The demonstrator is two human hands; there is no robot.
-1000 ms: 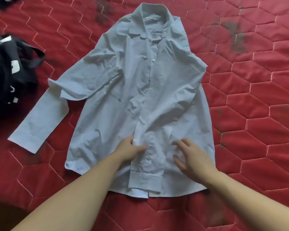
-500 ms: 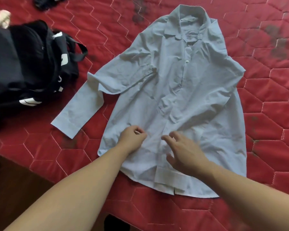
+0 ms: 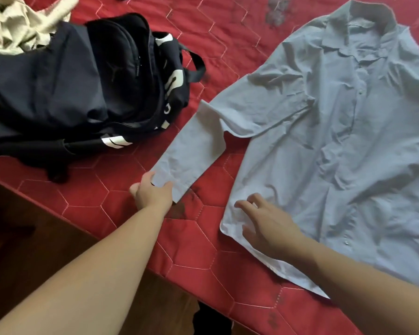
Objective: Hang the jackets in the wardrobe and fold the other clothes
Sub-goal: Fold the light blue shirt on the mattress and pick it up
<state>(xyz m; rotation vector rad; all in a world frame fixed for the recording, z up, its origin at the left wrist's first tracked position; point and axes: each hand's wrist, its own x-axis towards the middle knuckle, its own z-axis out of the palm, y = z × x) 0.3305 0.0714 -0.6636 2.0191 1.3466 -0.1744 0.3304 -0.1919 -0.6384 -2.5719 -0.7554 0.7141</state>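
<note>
- The pale blue button-up cotton shirt (image 3: 336, 141) runs off the right edge.
- The black fabric backpack (image 3: 82, 88) and cream crumpled cloth (image 3: 17, 22) are cropped at left.

A single head-worn camera looks forward and steeply down from above the near edge of the bed (image 3: 186, 240), close enough that both forearms run in from the bottom of the frame. The wide lens is turned slightly left: the shirt (image 3: 336, 151) is cut off at the right edge, the black backpack (image 3: 65, 88) at the left.
</note>
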